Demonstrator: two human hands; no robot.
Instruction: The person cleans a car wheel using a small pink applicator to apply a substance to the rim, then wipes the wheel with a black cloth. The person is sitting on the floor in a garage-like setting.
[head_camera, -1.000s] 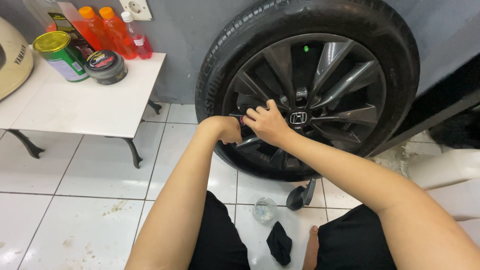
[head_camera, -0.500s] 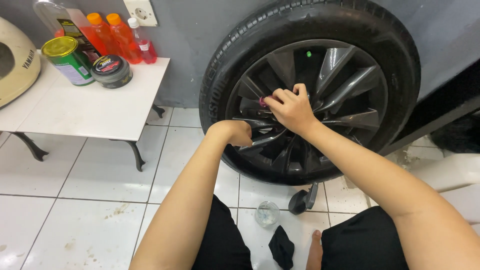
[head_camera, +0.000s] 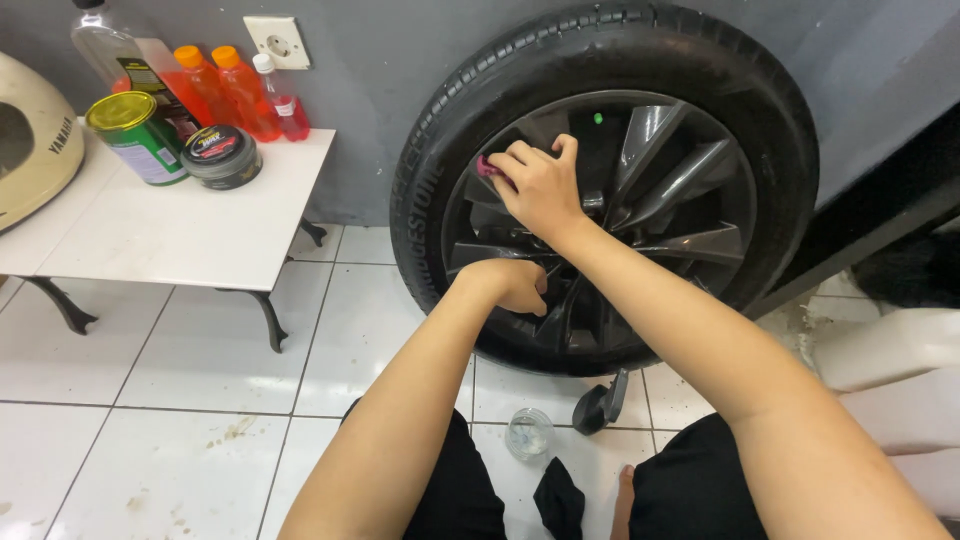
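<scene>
Right hand (head_camera: 540, 185) pinched a small pink pad (head_camera: 487, 165) against a glossy dark alloy spoke (head_camera: 690, 175); left hand (head_camera: 510, 283) curled around a lower spoke, ribbed rubber tyre (head_camera: 620, 45) ringing both.

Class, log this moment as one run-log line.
right hand: presses pink pad on wheel spoke | left hand: grips lower spoke

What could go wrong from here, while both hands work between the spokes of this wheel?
1. The left hand reaches in between the spokes of the wheel; knuckles may scrape on metal edges.
2. The small clear jar stands open on the floor near the knees and could be knocked over.
3. The pink pad under the right hand may slip and fall behind the spokes.
</scene>
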